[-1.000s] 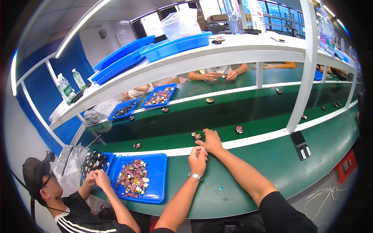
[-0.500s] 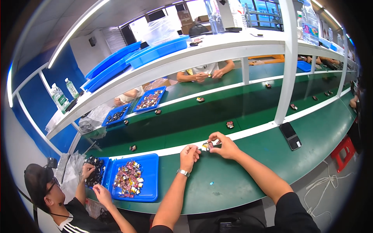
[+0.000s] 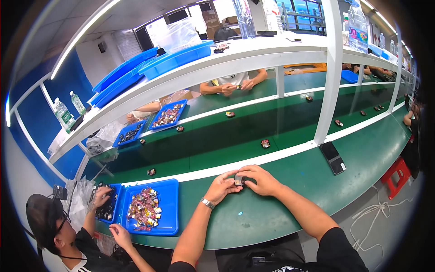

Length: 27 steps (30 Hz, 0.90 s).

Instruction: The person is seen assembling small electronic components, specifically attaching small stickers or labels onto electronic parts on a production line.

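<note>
My left hand and my right hand meet over the green table's near strip, both pinching one small dark part between their fingertips. A watch sits on my left wrist. Just beyond the hands runs a white line and the darker green conveyor belt, carrying several similar small parts, the nearest one a little to the right.
A blue tray of colourful small parts lies to my left, where a seated person in a cap reaches into a second tray. A black phone lies to my right by a white post. Other people's hands work across the belt.
My hands have drawn back from the belt's edge toward me, bringing a small dark part with them. The view has swung slightly left and down.
</note>
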Each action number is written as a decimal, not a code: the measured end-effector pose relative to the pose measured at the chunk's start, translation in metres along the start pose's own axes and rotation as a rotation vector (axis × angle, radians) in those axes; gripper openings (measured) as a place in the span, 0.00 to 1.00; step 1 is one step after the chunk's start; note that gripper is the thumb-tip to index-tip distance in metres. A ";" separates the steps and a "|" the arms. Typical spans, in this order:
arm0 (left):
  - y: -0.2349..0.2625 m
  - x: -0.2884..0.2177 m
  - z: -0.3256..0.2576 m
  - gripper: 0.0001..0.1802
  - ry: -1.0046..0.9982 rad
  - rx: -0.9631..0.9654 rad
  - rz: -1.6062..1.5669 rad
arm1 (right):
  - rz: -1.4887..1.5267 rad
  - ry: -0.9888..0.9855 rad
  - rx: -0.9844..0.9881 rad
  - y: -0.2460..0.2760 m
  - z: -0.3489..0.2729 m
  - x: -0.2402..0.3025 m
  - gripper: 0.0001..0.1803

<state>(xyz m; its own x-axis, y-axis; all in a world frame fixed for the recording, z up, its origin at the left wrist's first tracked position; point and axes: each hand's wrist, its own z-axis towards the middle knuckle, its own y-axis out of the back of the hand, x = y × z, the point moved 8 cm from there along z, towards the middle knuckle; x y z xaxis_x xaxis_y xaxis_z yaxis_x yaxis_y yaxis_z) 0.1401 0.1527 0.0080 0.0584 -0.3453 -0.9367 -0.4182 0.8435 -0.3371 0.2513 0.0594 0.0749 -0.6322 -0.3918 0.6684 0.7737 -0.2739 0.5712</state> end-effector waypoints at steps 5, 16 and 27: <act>-0.004 -0.003 0.001 0.22 -0.033 -0.067 0.022 | -0.178 -0.022 -0.021 0.001 0.001 -0.006 0.09; -0.006 0.003 0.003 0.20 -0.034 -0.041 0.089 | -0.070 -0.078 0.024 -0.010 -0.003 -0.013 0.05; -0.013 -0.001 0.001 0.24 -0.066 0.008 0.135 | -0.025 -0.145 0.022 -0.009 -0.002 -0.017 0.05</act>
<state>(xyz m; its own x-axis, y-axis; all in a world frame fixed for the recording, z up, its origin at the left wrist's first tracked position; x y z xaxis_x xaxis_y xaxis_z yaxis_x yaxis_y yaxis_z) 0.1464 0.1432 0.0134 0.0615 -0.2011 -0.9776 -0.4192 0.8837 -0.2082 0.2555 0.0663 0.0574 -0.6516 -0.2540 0.7147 0.7577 -0.2622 0.5976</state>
